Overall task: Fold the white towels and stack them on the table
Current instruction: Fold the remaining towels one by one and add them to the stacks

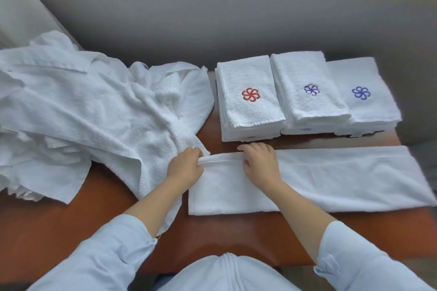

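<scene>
Head: heap (78, 111), three stacks (305, 101) around towel (331, 177)

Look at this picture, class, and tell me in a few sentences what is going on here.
A person in pale blue sleeves is folding a long white towel spread across the brown table. The left hand grips its far left corner; the right hand holds the same edge beside it. Behind stand three folded stacks: the red-emblem stack, purple-emblem stack and blue-emblem stack. A heap of unfolded towels lies at the left.
</scene>
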Demonstrator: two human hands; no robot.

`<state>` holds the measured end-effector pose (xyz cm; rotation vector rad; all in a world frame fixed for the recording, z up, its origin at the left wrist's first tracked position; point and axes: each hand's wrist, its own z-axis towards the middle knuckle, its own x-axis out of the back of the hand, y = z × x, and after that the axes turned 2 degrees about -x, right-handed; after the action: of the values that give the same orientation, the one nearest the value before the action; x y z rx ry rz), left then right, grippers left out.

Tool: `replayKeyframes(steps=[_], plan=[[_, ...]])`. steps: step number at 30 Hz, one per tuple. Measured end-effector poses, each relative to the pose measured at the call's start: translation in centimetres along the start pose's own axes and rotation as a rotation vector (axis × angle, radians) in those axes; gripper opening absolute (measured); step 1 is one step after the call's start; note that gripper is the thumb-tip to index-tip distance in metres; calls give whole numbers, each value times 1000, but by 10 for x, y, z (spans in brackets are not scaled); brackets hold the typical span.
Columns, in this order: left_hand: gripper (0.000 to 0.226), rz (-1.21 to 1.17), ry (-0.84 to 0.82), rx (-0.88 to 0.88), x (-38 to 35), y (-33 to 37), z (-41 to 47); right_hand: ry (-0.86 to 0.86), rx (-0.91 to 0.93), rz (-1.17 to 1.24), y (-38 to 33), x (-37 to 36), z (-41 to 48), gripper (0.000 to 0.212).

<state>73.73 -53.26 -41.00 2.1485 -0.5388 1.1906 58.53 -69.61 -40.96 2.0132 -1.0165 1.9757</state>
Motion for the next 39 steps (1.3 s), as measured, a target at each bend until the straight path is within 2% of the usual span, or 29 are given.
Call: replayKeyframes(steps=[6, 11, 13, 15, 19, 22, 24, 29, 33, 36, 39], plan=[[15, -129, -97, -88, 15, -16, 5, 61, -196, 57, -36, -19, -46, 53], [25, -147, -192, -138, 22, -32, 5, -124, -511, -42, -64, -57, -85, 80], [29, -124, -256, -153, 25, -40, 3, -213, -511, -67, -74, -72, -97, 81], [29, -88, -324, -177, 28, -48, 2, -219, -486, -66, -82, -79, -104, 82], [27, 1, -430, -220, 34, -58, -3, -74, -446, 6, -103, -82, -113, 85], [22, 57, -445, -259, 36, -60, -8, 15, -409, 111, -119, -85, -124, 66], [20, 74, -444, -275, 36, -60, -11, -27, -396, 170, -122, -84, -129, 52], [22, 291, -558, -269, 39, -52, -24, -166, -393, 305, -122, -67, -135, 50], [31, 463, -457, -302, 43, -43, -35, -193, -405, 395, -118, -51, -138, 45], [47, 449, -311, -360, 42, -33, -43, -149, -431, 394, -109, -37, -139, 44], [53, 386, -176, -456, 35, -20, -44, -84, -453, 364, -95, -22, -138, 40]])
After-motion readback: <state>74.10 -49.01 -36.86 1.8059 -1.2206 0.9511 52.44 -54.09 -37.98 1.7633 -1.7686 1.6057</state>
